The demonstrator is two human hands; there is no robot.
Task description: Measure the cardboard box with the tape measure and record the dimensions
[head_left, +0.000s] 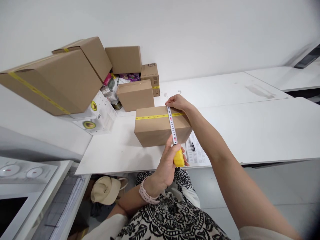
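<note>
A cardboard box [152, 128] with a yellow tape strip stands on the white table in front of me. My left hand [169, 160] is closed round a yellow tape measure [178, 158], just off the box's near edge. Its white blade [171, 125] is drawn out across the box top, away from me. At the far edge of the box my right hand [177, 102] pinches the blade's end, fingertips bent over the edge. Beside the box, partly under my right forearm, lie a printed sheet [198, 151] and a black pen [193, 146].
Large boxes [72, 80] are piled at the left above an avocado-printed carton [97, 116]. A smaller box [136, 95] stands behind the measured one, near bagged goods. A white appliance [22, 180] is at lower left, a beige cap [106, 190] below the table [107, 150].
</note>
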